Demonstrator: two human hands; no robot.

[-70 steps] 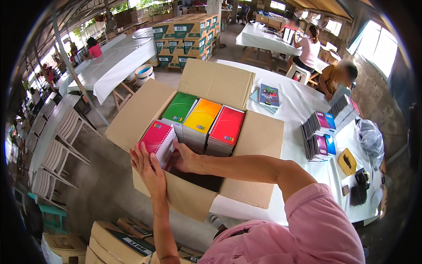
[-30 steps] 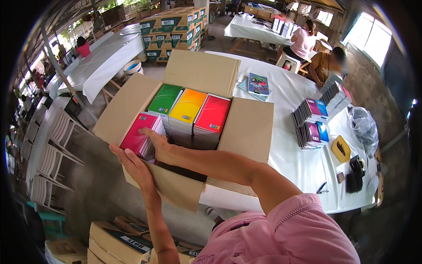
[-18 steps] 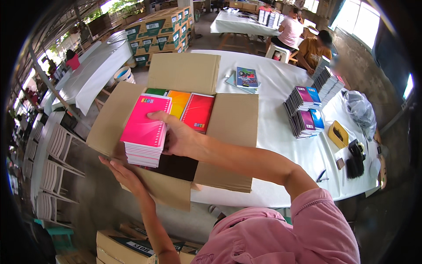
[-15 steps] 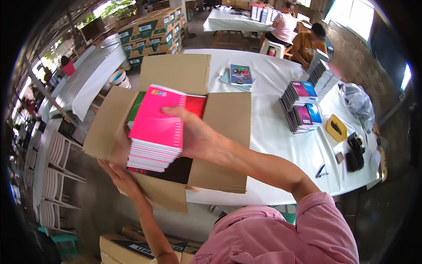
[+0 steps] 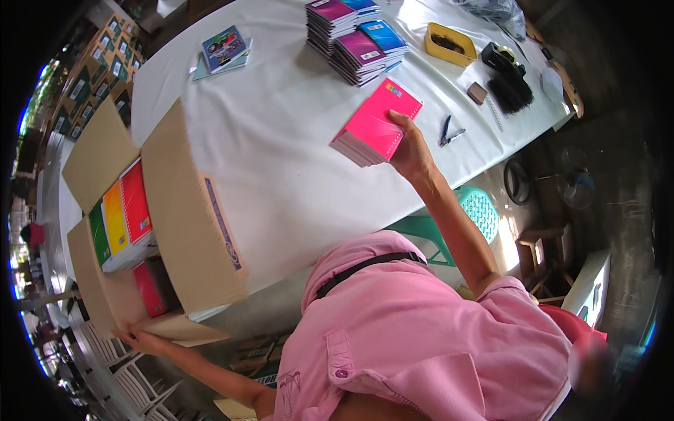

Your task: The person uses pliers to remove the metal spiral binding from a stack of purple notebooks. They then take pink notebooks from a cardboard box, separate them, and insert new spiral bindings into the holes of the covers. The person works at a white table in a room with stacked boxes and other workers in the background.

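My right hand grips a stack of pink spiral notebooks over the table's front part, thumb on the top cover. Whether the stack touches the table, I cannot tell. At the left stands an open cardboard box with its flaps spread. Inside are red, yellow and green spiral notebooks, with a darker red one lower in the nearer part. My left hand has its fingers closed on the box's near flap, at the corner.
On the white-covered table are purple notebooks and blue notebooks in stacks, two loose booklets, a yellow tub, nippers and a black brush. A green stool stands at the near edge.
My right hand has carried the pink notebook stack from above the box rightward over the table. The view has turned right. My left hand stays at the box, now at its near flap.
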